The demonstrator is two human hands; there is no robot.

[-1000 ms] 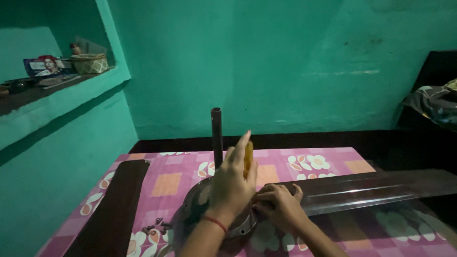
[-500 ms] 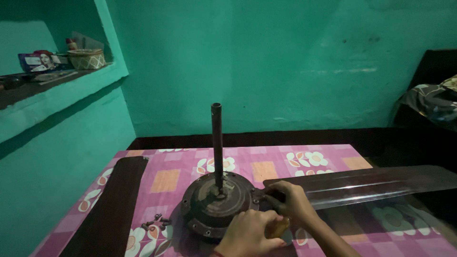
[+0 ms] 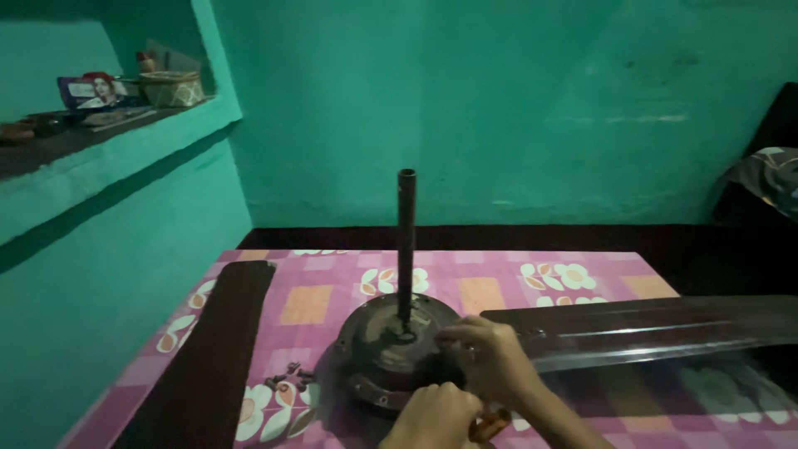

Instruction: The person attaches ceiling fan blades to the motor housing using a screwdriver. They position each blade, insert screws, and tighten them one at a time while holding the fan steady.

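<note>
A dark ceiling fan motor (image 3: 391,349) lies on the pink flowered cloth (image 3: 499,287), its down rod (image 3: 406,241) standing upright. A long fan blade (image 3: 657,328) runs from the motor to the right. My right hand (image 3: 490,357) lies over the blade's inner end at the motor's rim, fingers curled on it. My left hand (image 3: 432,416) is at the bottom edge, just in front of the motor, closed on an orange-handled screwdriver (image 3: 490,426). The tool's tip is hidden by my hands.
A second loose blade (image 3: 212,349) lies along the cloth's left side. Several small screws (image 3: 287,378) sit between it and the motor. A green wall ledge (image 3: 108,141) at the upper left holds a basket, a packet and small things. Dark furniture stands at the right.
My left hand came down from above the motor, where it held the screwdriver up, to the motor's near side. My right hand has stayed at the blade's inner end.
</note>
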